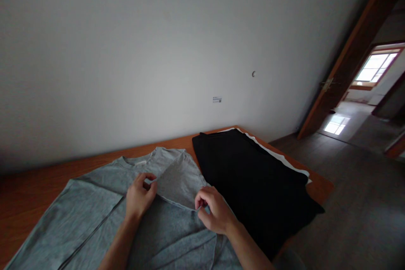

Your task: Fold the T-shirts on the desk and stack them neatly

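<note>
A grey shirt [85, 206] lies spread on the wooden table [19, 185], its neckline toward the wall. One sleeve is folded inward across its left part. My left hand [141, 194] pinches the edge of the other sleeve near the middle of the shirt. Lower and to the right, my right hand [213, 211] pinches the same sleeve's edge, which stretches between both hands. Black garments [247, 177] lie flat to the right of the shirt, partly over something white [281, 158].
A pale wall [158, 50] with a small label [217, 100] rises behind the table. The table's rounded right corner [325, 185] borders the dark floor [354, 215]. An open brown door [341, 63] stands at the far right, beside a doorway with a bright window [376, 66] beyond.
</note>
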`<control>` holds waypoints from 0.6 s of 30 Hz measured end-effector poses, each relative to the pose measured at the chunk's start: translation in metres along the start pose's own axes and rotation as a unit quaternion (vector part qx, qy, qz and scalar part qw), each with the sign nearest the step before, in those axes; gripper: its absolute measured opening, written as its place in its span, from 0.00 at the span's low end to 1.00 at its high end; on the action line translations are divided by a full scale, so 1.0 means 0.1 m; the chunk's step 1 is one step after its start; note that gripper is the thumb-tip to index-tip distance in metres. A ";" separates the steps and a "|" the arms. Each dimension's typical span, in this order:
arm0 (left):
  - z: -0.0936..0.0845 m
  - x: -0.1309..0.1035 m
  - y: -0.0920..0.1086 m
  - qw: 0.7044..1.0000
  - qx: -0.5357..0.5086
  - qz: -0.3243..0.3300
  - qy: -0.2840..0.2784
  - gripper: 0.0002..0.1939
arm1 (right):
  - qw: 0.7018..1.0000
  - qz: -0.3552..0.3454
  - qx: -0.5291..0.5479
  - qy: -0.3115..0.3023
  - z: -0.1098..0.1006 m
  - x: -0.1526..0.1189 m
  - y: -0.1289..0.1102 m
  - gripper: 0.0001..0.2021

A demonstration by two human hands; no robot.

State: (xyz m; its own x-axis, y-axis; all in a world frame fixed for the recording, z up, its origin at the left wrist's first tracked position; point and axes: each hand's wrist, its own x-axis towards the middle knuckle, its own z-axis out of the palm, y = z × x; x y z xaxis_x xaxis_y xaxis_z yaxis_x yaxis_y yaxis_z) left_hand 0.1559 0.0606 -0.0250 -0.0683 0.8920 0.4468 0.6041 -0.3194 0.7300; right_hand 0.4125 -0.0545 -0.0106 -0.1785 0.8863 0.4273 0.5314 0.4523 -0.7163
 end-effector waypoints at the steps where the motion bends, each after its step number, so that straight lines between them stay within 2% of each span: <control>1: 0.00 0.00 -0.01 1.000 0.016 0.005 -0.004 0.10 | 1.000 -0.002 -0.008 -0.001 0.01 0.00 0.00 0.05; 4: 0.01 0.01 -0.01 0.999 0.048 0.018 -0.010 0.13 | 0.999 0.001 -0.032 0.013 0.04 0.00 -0.01 0.02; 7: 0.14 0.12 0.03 0.997 0.062 0.026 -0.027 0.17 | 0.999 0.006 -0.044 0.019 0.06 0.00 0.00 0.02; 10: 0.42 0.35 0.14 0.994 0.080 0.030 -0.067 0.18 | 0.999 0.010 -0.044 0.026 0.07 -0.01 0.00 0.03; 15: 0.98 0.79 0.35 0.978 0.143 0.011 -0.148 0.20 | 0.998 0.025 -0.036 0.043 0.06 -0.01 0.02 0.13; 18: 1.21 0.97 0.41 0.964 0.181 -0.006 -0.194 0.22 | 0.998 0.032 -0.044 0.041 0.08 -0.01 0.03 0.14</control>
State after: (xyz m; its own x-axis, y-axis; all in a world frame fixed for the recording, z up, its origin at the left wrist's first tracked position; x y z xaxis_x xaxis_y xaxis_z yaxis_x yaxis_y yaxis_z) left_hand 0.2699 0.1732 -0.0143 0.1822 0.9699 0.1618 0.8471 -0.2383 0.4750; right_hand 0.4077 -0.0536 -0.0178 -0.0757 0.9009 0.4274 0.6107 0.3808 -0.6943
